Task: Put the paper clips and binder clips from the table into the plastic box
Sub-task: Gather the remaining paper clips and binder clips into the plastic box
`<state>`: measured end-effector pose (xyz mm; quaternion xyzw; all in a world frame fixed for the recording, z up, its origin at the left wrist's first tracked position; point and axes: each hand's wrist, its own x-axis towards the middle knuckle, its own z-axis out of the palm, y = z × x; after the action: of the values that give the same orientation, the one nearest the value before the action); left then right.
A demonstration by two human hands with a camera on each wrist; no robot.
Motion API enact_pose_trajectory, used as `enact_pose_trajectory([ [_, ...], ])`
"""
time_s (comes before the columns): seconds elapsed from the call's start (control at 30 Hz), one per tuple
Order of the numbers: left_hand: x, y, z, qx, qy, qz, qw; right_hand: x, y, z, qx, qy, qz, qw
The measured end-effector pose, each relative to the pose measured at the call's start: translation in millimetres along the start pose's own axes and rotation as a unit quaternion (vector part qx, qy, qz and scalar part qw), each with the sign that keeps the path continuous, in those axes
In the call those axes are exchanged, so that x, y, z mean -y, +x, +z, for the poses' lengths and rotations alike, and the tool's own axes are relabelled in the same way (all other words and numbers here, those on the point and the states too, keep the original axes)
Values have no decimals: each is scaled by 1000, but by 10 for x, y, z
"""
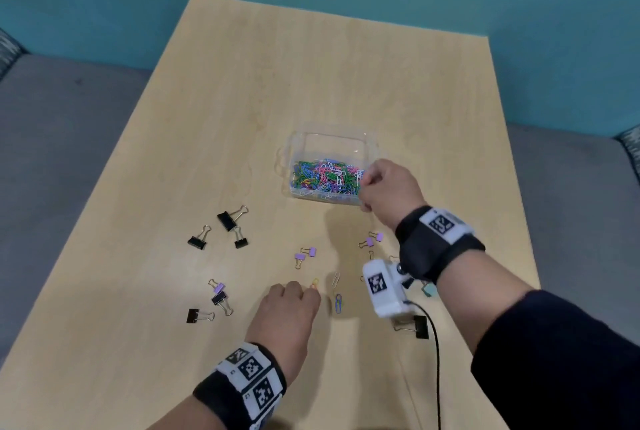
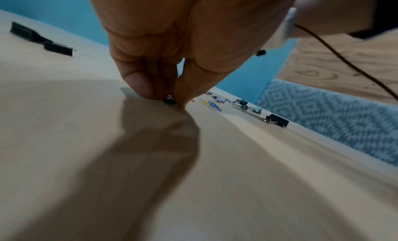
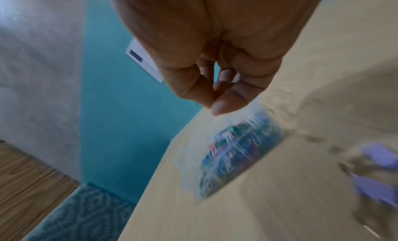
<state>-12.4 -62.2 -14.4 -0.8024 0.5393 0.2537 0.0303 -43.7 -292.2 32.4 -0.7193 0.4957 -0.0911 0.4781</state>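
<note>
The clear plastic box (image 1: 297,149) sits mid-table, its floor covered with coloured paper clips (image 1: 325,175). My right hand (image 1: 364,180) hovers at the box's near right corner with its fingers curled and thumb against fingertip (image 3: 228,102). The blurred wrist view shows nothing between them. My left hand (image 1: 311,292) is down on the table near the front, pinching a small dark green clip (image 2: 169,101) between thumb and fingers. Beside it lie an orange paper clip (image 1: 314,283), a white one (image 1: 335,279) and a blue one (image 1: 338,303).
Black binder clips (image 1: 228,219) lie left of the box, with more black and purple ones (image 1: 218,293) at front left. Purple binder clips (image 1: 304,255) lie between my hands and under my right wrist (image 1: 374,239). A black one (image 1: 419,326) lies by the cable (image 1: 435,360).
</note>
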Motion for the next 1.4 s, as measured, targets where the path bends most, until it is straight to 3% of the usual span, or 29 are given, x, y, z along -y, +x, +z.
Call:
enact_pose_trajectory([
  [0.13, -6, -41, 79, -21, 8, 13, 1000, 208, 278, -41, 8, 3, -6, 1000],
  [0.27, 35, -69, 142, -56, 10, -1, 998, 46, 40, -35, -8, -90, -54, 994],
  [0.33, 47, -74, 143, -62, 10, 5, 998, -157, -274, 33, 38, -132, -57, 989],
  [0.47, 131, -80, 160, -72, -48, 26, 996, -585, -951, 247, 163, -274, -17, 948],
  [0.53, 209, -91, 152, -80, -155, -33, 984, -727, -1165, 367, 172, -292, -16, 941],
  [0.63, 341, -134, 70, -91, -294, -145, 940, -818, -1287, 529, 140, -303, -37, 942],
  [0.7, 401, -183, 56, -106, -323, -157, 927, -842, -1289, 611, 127, -306, -46, 943],
  [0.87, 256, -221, 137, -79, -274, -134, 949, -819, -1267, 643, 134, -299, -27, 944],
  [1.0, 119, -152, 184, -62, -172, -112, 977, -810, -1262, 616, 160, -322, -52, 932],
  [1.2, 129, -116, 165, -44, -142, -101, 984, -774, -1075, 469, 140, -287, -93, 943],
  [1.3, 122, -94, 156, -40, -138, -104, 984, -707, -965, 417, 177, -324, -139, 919],
  [1.4, 110, -117, 158, -43, -131, -97, 986, -709, -870, 421, 206, -410, -199, 866],
])
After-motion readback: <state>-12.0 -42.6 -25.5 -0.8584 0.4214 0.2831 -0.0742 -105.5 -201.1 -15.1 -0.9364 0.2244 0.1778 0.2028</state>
